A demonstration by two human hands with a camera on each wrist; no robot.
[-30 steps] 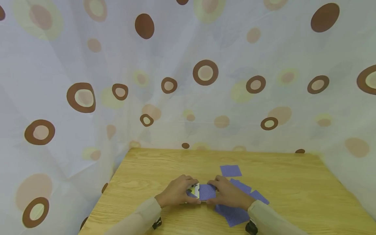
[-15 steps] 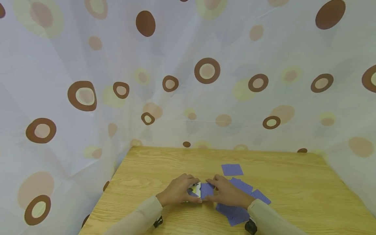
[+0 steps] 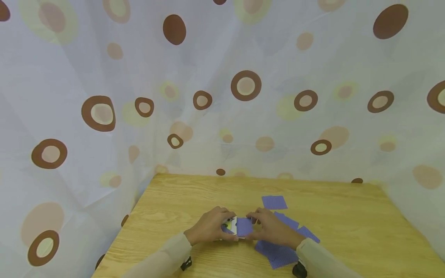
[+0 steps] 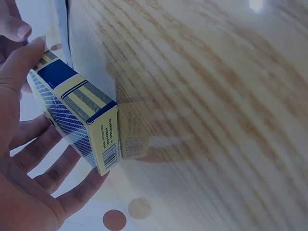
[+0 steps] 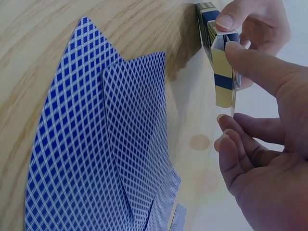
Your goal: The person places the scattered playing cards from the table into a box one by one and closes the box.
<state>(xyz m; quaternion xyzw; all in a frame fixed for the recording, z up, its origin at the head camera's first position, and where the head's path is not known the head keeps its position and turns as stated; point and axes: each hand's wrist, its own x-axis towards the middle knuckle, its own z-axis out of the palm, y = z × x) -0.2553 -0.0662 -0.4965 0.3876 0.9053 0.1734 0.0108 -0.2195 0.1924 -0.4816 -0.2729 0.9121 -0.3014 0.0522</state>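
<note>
My left hand [image 3: 208,226] grips a card box [image 4: 76,91], thumb along one narrow side and fingers along the opposite one. The box is cream and dark blue, with fine print and a barcode on its end. From its right end shows a blue-backed playing card [image 3: 244,226]. My right hand [image 3: 272,230] holds the card's edges, thumb on the near edge and fingertips on the far one. In the right wrist view, a cream flap [image 5: 223,72] with a blue stripe hangs at the box's open end, beside the right thumb. How many cards are inside is hidden.
Several blue-backed cards [image 3: 274,255] lie spread face down under and beside the right forearm. One more card [image 3: 274,202] lies farther back on the wooden table [image 3: 194,193]. Behind the table hangs a pale curtain [image 3: 208,50] with brown and yellow circles.
The right fingers have shifted slightly along the card's edges, and a little less of the card shows outside the box. The left hand and box stay almost in place.
</note>
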